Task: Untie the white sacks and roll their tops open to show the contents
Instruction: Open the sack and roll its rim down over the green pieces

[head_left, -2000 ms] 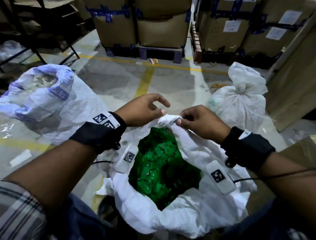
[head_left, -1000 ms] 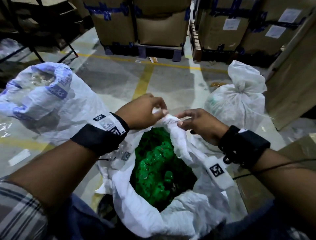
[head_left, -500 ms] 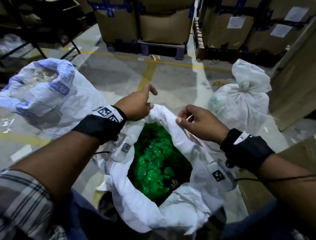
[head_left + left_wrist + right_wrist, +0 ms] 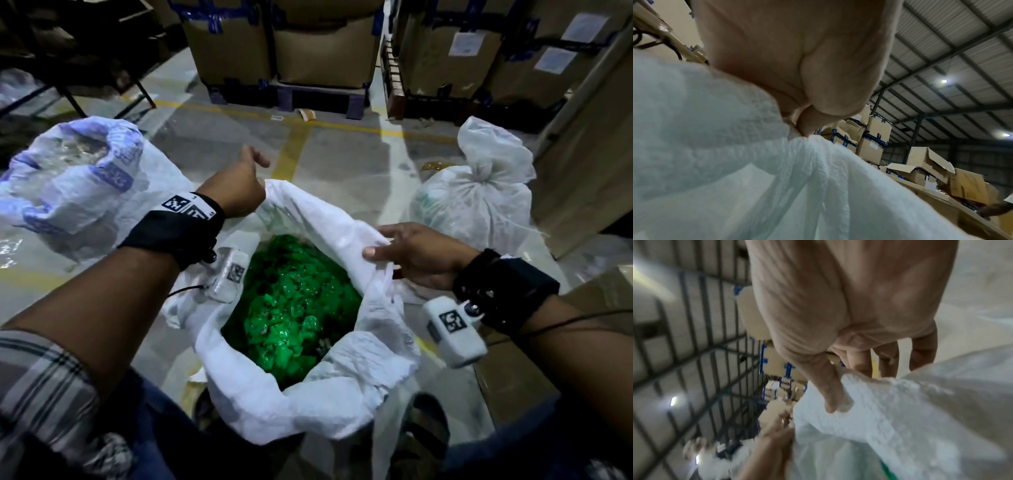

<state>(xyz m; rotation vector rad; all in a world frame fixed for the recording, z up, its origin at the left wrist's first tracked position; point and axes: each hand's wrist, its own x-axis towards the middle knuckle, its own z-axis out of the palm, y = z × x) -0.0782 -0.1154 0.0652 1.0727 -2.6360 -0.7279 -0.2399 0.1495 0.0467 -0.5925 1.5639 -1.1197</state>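
Note:
An open white woven sack (image 4: pixel 310 399) stands on the floor in front of me, full of bright green pieces (image 4: pixel 294 305). My left hand (image 4: pixel 239 190) grips the far left of its rim, fingers curled over the fabric (image 4: pixel 735 154). My right hand (image 4: pixel 407 253) pinches the right side of the rim, thumb on the white weave (image 4: pixel 879 402) and fingers behind it. A second white sack (image 4: pixel 474 200), still tied at its neck, stands to the right. A third sack (image 4: pixel 82 192) with blue print lies open at the left.
Pallets of taped cardboard boxes (image 4: pixel 308 51) line the far side of the concrete floor with yellow lines (image 4: pixel 291 150). A wooden panel (image 4: pixel 582 154) stands at the right. A black metal frame (image 4: pixel 68 92) stands at the far left. My sandalled foot (image 4: pixel 424 431) is by the sack.
Both hands have moved apart along the rim, the left to the far side and the right toward me, spreading the sack's mouth wider over the green contents.

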